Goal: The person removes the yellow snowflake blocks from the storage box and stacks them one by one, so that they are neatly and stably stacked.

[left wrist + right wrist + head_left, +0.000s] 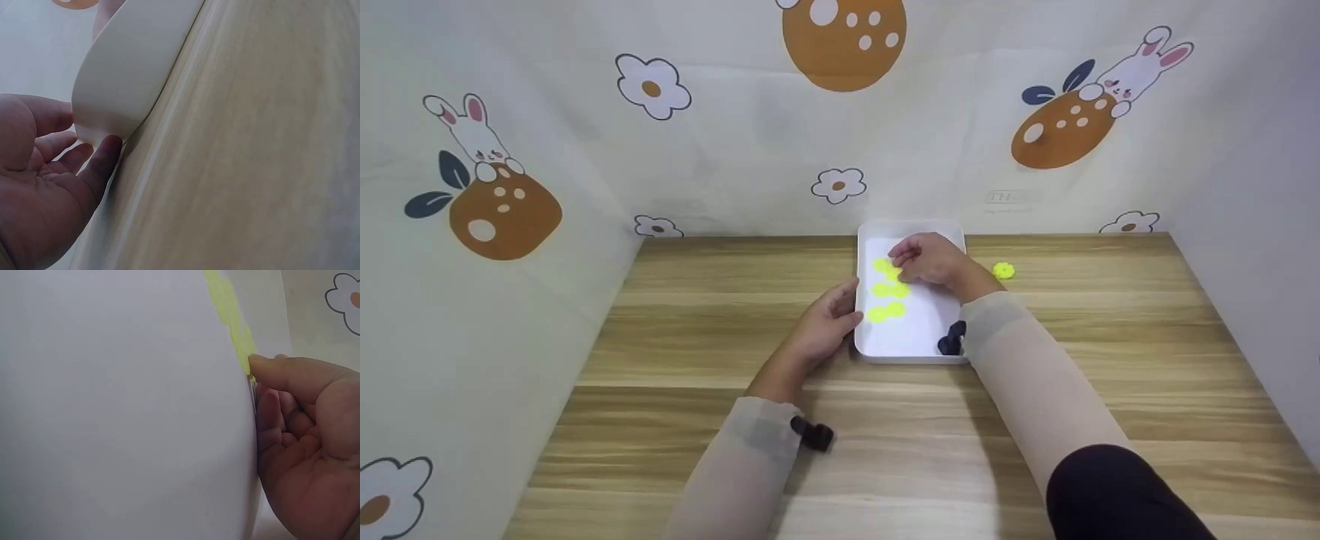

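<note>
Your right hand (pixel 934 259) pinched a yellow flower-shaped disc (pixel 244 354), probably light, stiff, best held edgewise; your relaxed left hand (pixel 826 322) touched the white tray (pixel 911 337).

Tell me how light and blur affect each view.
Head view: the yellow pieces look washed out on the bright tray; left wrist view: dim, the left hand shaded, the table soft and smeared; right wrist view: hazy, the tray pale, nearly featureless.
</note>
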### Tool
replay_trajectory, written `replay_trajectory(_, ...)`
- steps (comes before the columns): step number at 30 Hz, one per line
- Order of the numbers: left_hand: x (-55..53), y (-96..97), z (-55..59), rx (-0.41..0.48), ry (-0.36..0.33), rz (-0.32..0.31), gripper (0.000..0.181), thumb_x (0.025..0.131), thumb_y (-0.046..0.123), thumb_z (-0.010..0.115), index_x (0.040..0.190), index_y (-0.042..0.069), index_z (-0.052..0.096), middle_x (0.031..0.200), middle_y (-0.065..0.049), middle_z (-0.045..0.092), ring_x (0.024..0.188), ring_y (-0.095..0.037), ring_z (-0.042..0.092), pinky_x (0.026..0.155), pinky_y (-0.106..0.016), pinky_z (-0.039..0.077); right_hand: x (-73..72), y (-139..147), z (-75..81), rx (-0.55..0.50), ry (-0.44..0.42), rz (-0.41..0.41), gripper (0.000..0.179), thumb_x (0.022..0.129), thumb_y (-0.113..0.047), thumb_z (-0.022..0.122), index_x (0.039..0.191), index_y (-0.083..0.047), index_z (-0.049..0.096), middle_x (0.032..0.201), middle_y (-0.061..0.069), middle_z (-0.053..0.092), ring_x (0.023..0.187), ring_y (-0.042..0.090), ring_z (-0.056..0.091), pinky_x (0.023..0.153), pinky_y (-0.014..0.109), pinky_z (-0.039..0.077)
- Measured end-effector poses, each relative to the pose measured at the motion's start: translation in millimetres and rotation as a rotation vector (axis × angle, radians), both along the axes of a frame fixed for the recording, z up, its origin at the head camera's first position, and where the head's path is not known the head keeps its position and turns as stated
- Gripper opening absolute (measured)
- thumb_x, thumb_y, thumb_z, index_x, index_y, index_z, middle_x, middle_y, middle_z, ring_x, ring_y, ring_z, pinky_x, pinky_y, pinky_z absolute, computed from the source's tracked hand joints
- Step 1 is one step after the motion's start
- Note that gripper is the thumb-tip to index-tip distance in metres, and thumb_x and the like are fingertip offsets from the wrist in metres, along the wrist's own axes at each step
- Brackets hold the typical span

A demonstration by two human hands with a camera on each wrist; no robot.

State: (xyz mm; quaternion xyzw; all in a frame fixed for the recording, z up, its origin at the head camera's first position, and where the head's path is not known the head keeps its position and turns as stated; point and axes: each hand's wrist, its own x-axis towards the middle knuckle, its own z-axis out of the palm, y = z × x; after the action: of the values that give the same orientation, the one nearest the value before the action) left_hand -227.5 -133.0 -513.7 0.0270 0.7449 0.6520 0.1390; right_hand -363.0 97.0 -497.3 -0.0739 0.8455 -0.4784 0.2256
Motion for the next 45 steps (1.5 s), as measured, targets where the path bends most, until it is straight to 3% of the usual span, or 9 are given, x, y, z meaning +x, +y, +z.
replay_trajectory(9,1.9,-0.4,1.2,-0.012,0.023,0.001,0.065,0.106,0.005,0.059,0.167,0.009,0.036,0.171,-0.016,0.041,0.161,-0.029,0.039,0.131,-0.045,0.038,0.5,1.3,-0.9,-0.003,0.034,-0.017,0.038,0.09,0.002,0.077,0.125,-0.01,0.074,0.118,0.008,0.072,0.106,0.022,0.062,0.097,0.029,0.053)
replay_trajectory(21,1.0,1.0,1.7,-0.016,0.03,0.011,0.064,0.106,0.003,0.058,0.167,0.006,0.036,0.172,-0.017,0.039,0.162,-0.029,0.036,0.132,-0.045,0.035,0.1,1.1,-0.9,0.0,0.032,0.01,0.046,0.084,0.009,0.077,0.126,-0.009,0.075,0.123,0.007,0.071,0.104,0.021,0.058,0.092,0.027,0.052)
replay_trajectory(33,1.0,1.0,1.3,-0.014,0.017,0.015,0.064,0.106,0.004,0.059,0.167,0.008,0.037,0.171,-0.018,0.041,0.161,-0.03,0.038,0.132,-0.046,0.036,1.9,0.5,0.5,0.019,0.012,0.003,0.044,0.084,0.008,0.079,0.124,-0.011,0.076,0.121,0.007,0.07,0.108,0.023,0.057,0.096,0.031,0.051)
replay_trajectory(40,1.7,-0.2,1.5,0.012,0.0,-0.004,0.065,0.107,0.005,0.057,0.167,0.01,0.035,0.173,-0.014,0.04,0.161,-0.028,0.039,0.13,-0.046,0.039,3.1,1.6,-0.8,0.041,0.067,0.023,0.043,0.084,0.007,0.08,0.123,-0.01,0.076,0.116,0.007,0.069,0.104,0.022,0.056,0.093,0.03,0.052)
replay_trajectory(45,1.8,0.2,1.9,0.008,0.003,0.004,0.065,0.106,0.004,0.058,0.167,0.01,0.036,0.173,-0.014,0.04,0.162,-0.028,0.037,0.131,-0.045,0.037,1.7,0.1,-2.4,0.057,0.09,0.021,0.044,0.083,0.007,0.082,0.123,-0.011,0.076,0.114,0.006,0.068,0.107,0.023,0.058,0.098,0.031,0.053)
